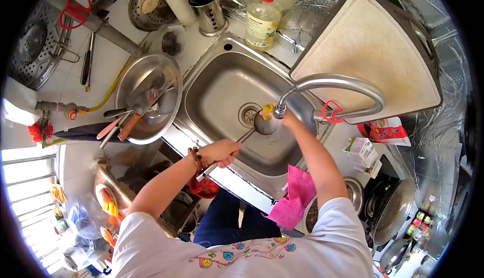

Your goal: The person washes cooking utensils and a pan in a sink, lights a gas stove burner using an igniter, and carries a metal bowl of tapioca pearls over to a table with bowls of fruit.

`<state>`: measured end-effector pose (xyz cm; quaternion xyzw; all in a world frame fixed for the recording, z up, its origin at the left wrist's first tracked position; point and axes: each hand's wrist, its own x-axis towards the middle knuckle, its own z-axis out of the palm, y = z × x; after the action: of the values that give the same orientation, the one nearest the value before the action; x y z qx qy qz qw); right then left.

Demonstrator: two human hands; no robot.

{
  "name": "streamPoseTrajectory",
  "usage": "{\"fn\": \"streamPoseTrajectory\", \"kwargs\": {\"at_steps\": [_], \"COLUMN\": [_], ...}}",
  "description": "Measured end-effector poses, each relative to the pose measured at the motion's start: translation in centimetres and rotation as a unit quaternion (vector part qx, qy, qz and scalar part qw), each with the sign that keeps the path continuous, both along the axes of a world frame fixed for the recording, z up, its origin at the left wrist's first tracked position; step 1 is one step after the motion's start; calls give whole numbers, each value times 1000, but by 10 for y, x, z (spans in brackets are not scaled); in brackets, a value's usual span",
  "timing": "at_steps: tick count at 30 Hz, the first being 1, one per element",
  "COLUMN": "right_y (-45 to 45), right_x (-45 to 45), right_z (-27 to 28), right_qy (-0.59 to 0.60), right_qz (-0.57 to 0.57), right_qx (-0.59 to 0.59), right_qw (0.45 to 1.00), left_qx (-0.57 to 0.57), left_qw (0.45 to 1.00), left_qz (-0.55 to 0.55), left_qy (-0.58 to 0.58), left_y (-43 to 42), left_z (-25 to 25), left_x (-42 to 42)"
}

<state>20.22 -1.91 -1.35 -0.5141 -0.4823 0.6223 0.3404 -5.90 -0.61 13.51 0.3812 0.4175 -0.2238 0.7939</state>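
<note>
Over the sink (212, 89), my left hand (220, 153) is closed around the handle of a metal ladle (265, 126). The ladle slants across the sink's near part, its round bowl close to the drain (248, 114). My right hand (288, 118) is at the bowl, pressing a yellow sponge (267, 110) by its rim. The faucet (279, 110) hangs directly above and hides part of this hand. Whether water runs from it I cannot tell.
Left of the sink stands a metal basin (174, 71) holding knives and other utensils. A dish soap bottle (262, 23) is behind the sink. A large cutting board (368, 51) leans at the right. A pink cloth (295, 197) hangs over the front edge.
</note>
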Motion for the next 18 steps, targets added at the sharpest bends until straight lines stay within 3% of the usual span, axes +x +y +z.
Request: {"fn": "streamPoseTrajectory", "kwargs": {"at_steps": [2,3,4,5,6,7,9,10,12,14,16,17,18], "right_y": [-15,-20,-22,-26,-34,-37,-30,-32,-39,-42,-40,-42,-39], "right_x": [-14,-23,-39,-64,-84,-93,-99,-96,-91,-90,-84,-83,-79], "right_z": [2,0,3,5,6,2,-9,-5,7,-2,-19,-19,-31], "right_qy": [-189,-99,-101,31,159,156,489,489,581,571,394,309,308], "right_qz": [-250,-332,-334,-521,-675,-676,-600,-599,-473,-498,-502,-554,-554], "right_qx": [14,-9,-3,-60,-120,-122,-325,-325,-294,-290,-227,-166,-166], "right_qw": [950,938,937,851,710,709,544,544,594,584,736,755,755], "left_qx": [-12,-21,-26,-22,-28,-39,-53,-52,-59,-37,-53,-55,-56], "left_qw": [998,996,995,993,993,989,984,984,980,979,968,963,963], "left_qz": [66,82,97,115,114,142,169,169,185,194,244,264,264], "left_qy": [6,1,-7,-3,-2,-10,-30,-30,-47,-44,-20,-21,-21], "left_y": [-5,-9,-12,-18,-30,-39,-48,-53,-60,-72,-74,-76,-74], "left_z": [3,-5,-12,-6,-12,-21,-26,-25,-22,-22,-17,-14,-12], "left_x": [4,5,6,14,18,22,30,31,32,40,52,56,58]}}
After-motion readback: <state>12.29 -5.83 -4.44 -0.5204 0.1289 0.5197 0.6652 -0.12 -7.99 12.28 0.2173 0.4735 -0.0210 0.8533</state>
